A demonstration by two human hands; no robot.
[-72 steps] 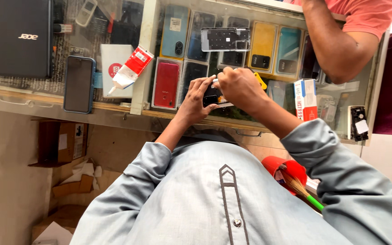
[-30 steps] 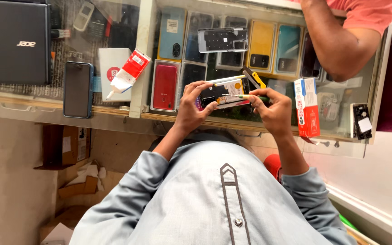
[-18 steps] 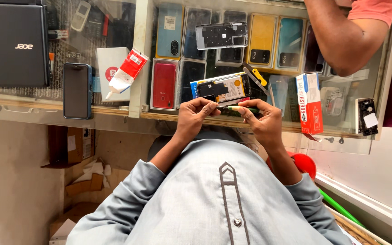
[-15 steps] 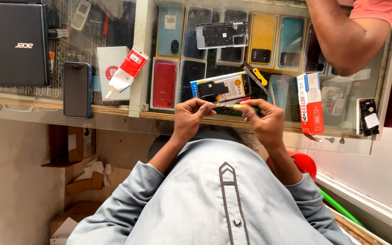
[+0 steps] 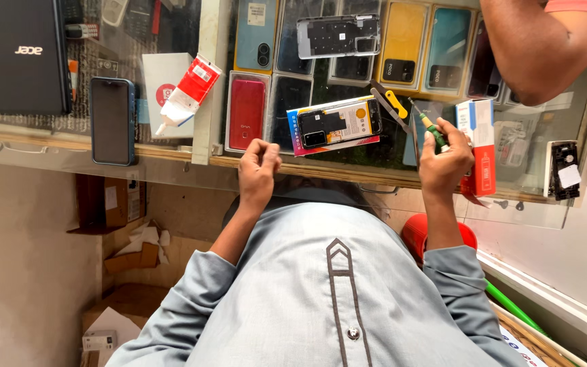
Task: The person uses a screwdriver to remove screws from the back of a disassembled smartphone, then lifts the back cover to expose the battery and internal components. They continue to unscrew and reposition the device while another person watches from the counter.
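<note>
My right hand (image 5: pixel 445 163) grips a green-handled screwdriver (image 5: pixel 429 129) above the glass counter (image 5: pixel 171 160). It is light, stiff and thin, so I hold the handle. My left hand (image 5: pixel 258 166) is clenched, apparently empty.

Single head view — steeply down, close over glass counter (image 5: pixel 171 166).

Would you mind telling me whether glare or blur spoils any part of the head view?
In the head view, daylight glare washes out the glass counter toward its right end and the wall beyond; the right hand with its green-handled screwdriver and the closed left hand look sharp, no motion blur; the laptop at upper left sits darker; wide-lens distortion bends the counter edge.
</note>
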